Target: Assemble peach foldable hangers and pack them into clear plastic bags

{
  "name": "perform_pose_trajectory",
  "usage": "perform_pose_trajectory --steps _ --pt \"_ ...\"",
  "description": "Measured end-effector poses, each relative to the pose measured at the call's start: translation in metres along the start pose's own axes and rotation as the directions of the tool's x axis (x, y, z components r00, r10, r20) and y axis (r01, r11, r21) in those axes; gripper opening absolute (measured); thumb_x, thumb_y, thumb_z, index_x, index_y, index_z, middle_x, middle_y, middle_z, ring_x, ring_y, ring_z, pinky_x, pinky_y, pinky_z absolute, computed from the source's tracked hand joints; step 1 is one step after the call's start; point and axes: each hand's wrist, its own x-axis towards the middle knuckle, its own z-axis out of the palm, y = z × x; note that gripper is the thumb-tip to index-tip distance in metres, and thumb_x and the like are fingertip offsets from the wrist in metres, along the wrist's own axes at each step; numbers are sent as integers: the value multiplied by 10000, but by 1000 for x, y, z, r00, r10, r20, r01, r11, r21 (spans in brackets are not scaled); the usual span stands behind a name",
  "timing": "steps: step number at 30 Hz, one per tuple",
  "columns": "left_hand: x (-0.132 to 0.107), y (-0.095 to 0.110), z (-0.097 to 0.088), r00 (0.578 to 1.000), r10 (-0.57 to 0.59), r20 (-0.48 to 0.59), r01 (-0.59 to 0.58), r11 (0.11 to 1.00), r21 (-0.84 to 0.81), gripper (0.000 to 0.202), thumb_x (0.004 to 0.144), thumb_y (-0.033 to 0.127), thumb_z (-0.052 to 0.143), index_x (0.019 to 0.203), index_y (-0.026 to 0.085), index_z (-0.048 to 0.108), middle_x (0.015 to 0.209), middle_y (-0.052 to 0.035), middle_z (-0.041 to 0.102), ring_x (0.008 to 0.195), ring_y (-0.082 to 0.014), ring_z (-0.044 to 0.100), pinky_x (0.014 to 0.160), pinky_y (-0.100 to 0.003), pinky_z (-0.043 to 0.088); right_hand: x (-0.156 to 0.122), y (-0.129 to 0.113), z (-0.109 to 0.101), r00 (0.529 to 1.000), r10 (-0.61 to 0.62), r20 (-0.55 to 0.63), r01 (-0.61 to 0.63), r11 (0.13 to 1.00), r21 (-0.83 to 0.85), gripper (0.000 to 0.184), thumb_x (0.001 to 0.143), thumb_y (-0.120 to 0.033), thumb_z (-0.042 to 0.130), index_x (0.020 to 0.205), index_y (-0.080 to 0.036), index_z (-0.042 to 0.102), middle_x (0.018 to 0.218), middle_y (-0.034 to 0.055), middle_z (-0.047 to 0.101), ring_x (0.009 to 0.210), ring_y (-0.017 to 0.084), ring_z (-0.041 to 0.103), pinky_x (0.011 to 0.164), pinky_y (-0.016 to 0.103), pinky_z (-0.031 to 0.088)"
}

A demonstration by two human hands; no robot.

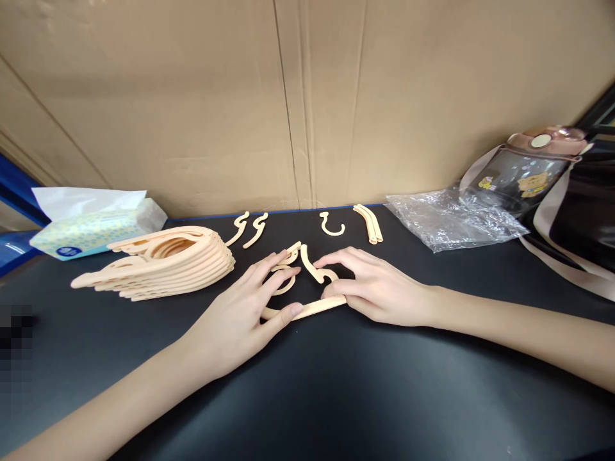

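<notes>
A peach plastic clothes hanger [319, 308] lies on the black tabletop between my two hands, its parts partly hidden under my fingers. My left hand [235, 314] holds its left side, with the thumb on the lower bar and the fingers bent over the ring-shaped part. On the other side, my right hand [379, 285] grips the right end, index finger touching a short curved arm piece [311, 264]. Whether that arm piece is joined to the rest, I cannot tell. Just left of my left hand sits a stack of similar peach hangers [192, 266].
Behind my hands lie two curved hanger arms [256, 230], a loose hook [331, 227] and some slim bars [368, 224]. A tissue pack [96, 224] stands at left. To the right are a clear plastic bag [451, 218] and a strapped bottle [523, 173]. Cardboard [216, 109] walls the back.
</notes>
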Motion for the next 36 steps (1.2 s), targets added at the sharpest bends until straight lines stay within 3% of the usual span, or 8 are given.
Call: perform_pose_trajectory --steps 6,10,14,19,22,25,31,36 --pt "0 1 0 1000 4 -13 -4 1000 24 529 945 558 390 1374 259 469 1564 -38 286 1397 -303 343 1061 -470 447 0 1 4 998 56 -25 -56 998 22 248 955 -131 433 1050 -201 651 1253 97 597 1048 207 547 921 390 453" --pt "0 3 0 1000 -20 -20 21 998 67 606 912 620 412 1363 223 491 1559 -63 304 1402 -319 331 1064 -473 438 1 2 3 1000 22 4 -22 996 81 262 904 -47 428 975 -190 636 1138 71 637 955 181 548 873 350 445" --pt "0 1 3 1000 -8 -30 11 994 106 690 880 664 440 1424 239 414 1575 -60 267 1430 -320 269 1097 -483 386 1 2 1 999 -5 34 0 988 153 257 878 -31 402 925 -178 607 1056 63 642 880 168 533 824 327 430" --pt "0 -3 6 999 -4 -35 9 992 123 764 851 704 452 1449 235 374 1581 -75 245 1434 -334 249 1118 -513 337 2 0 -1 1000 -12 27 6 980 200 115 919 -247 528 851 -176 586 994 54 634 813 153 512 797 316 411" --pt "0 -5 6 998 27 -56 -19 989 143 731 871 685 438 1449 242 376 1582 -71 243 1419 -325 275 1114 -514 338 3 -1 -1 999 -10 45 0 973 229 272 833 -435 671 842 -180 576 1004 49 619 828 156 513 790 308 412" --pt "0 -6 5 995 67 -71 -55 986 160 710 880 657 456 1456 250 369 1574 -70 264 1389 -321 316 1106 -502 347 2 -2 -2 998 -29 60 13 968 250 356 771 -493 722 854 -183 567 1009 47 607 834 154 519 789 305 417" --pt "0 -5 2 997 60 -50 -49 980 194 783 830 710 490 1451 247 378 1546 -99 312 1329 -333 368 1064 -513 372 2 -3 -2 996 -56 70 37 968 250 202 822 -342 677 823 -184 551 1022 54 615 852 154 508 793 300 432" --pt "0 -9 8 995 72 -75 -58 985 163 833 807 721 517 1477 267 320 1562 -85 278 1360 -340 331 1080 -514 353 2 -3 -1 996 -56 63 36 961 275 171 810 -210 620 963 -192 546 1027 57 631 876 169 534 796 316 455"
